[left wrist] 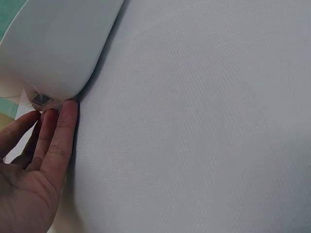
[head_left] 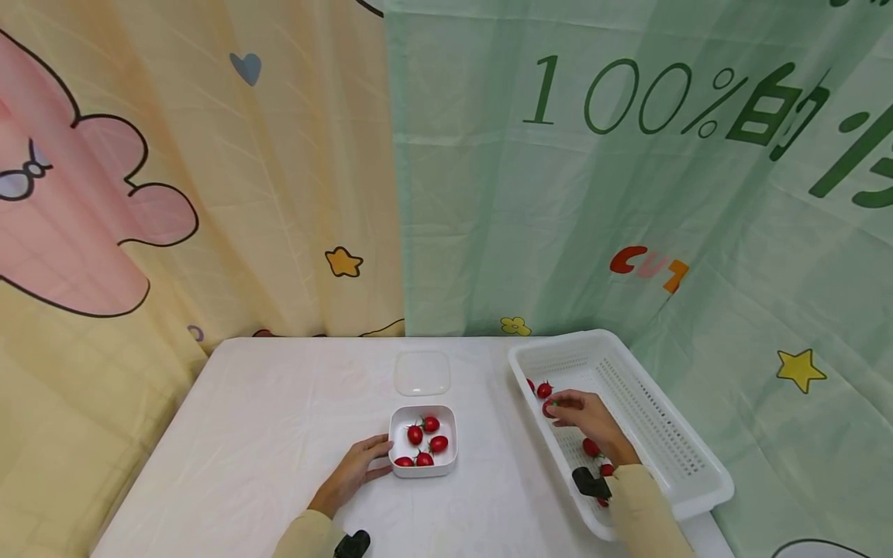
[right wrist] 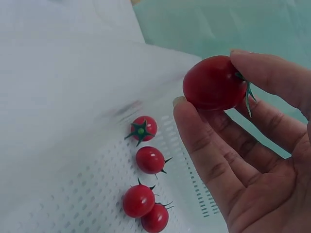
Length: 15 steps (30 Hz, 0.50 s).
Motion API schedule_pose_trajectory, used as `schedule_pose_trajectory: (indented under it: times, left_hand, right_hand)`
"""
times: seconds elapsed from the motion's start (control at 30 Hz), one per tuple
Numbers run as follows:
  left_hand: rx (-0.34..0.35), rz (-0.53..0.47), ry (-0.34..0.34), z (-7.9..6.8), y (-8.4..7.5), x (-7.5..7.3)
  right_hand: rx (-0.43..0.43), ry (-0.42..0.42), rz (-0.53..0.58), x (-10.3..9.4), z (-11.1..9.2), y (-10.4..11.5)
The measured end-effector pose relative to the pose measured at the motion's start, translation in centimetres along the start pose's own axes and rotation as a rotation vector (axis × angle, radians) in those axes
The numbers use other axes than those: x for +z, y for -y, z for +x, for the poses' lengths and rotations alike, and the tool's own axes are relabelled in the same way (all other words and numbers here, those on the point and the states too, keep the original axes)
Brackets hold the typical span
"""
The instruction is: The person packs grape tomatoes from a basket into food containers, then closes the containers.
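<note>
A small white box (head_left: pixel 422 471) stands on the table with several cherry tomatoes (head_left: pixel 438 444) inside. My left hand (head_left: pixel 357 470) rests its fingertips against the box's left side; in the left wrist view the nearly straight fingers (left wrist: pixel 60 141) touch the wall by a barcode label (left wrist: pixel 42 99). Over the left part of a white perforated basket (head_left: pixel 659 411), my right hand (head_left: pixel 593 422) pinches a cherry tomato (right wrist: pixel 214 83) between thumb and fingers, its green stem toward the palm. More cherry tomatoes (right wrist: pixel 138 200) lie in the basket below that hand.
A clear plastic lid (head_left: pixel 422 373) lies flat behind the box on the white-covered table (head_left: pixel 279 403). Printed curtains (head_left: pixel 488 194) hang along the back and sides. The basket's raised rim lies between the right hand and the box.
</note>
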<state>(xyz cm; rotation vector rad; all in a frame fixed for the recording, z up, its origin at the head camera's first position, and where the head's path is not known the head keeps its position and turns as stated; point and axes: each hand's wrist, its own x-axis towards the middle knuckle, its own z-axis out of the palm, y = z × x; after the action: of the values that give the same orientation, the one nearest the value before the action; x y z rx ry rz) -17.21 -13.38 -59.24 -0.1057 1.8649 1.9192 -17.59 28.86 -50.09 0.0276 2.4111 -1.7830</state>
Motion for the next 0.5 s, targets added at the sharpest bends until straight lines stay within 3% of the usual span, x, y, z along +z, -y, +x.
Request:
schedule_pose_trajectory:
  times: [0.37,0.5]
  left_hand:
    - [0.005,-0.011,-0.017,0.0,0.1,0.1]
    - [0.005,-0.004,-0.011,0.1,0.2,0.1]
  right_hand:
    - [0.004,-0.084,-0.017,1.6,0.3,1.5]
    - [0.000,-0.070,-0.007,2.2,0.6,1.9]
